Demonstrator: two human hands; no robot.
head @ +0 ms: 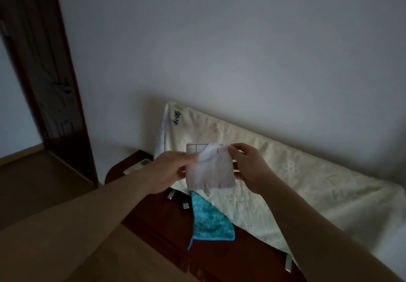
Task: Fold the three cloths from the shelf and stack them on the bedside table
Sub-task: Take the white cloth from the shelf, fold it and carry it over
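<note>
White cloth [209,167] — held in the air above the bedside table [153,220], pinched at its upper corners by left hand [169,172] and right hand [250,167]; hangs downward between them — teal cloth [208,218] below, overhanging the table's edge.

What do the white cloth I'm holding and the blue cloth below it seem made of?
White grid-lined cloth: thin, matte woven fabric, likely cotton; it hangs limp and looks slightly sheer. Turquoise blue cloth: plush microfibre, probably; mottled fuzzy pile with a stitched edge.
</note>
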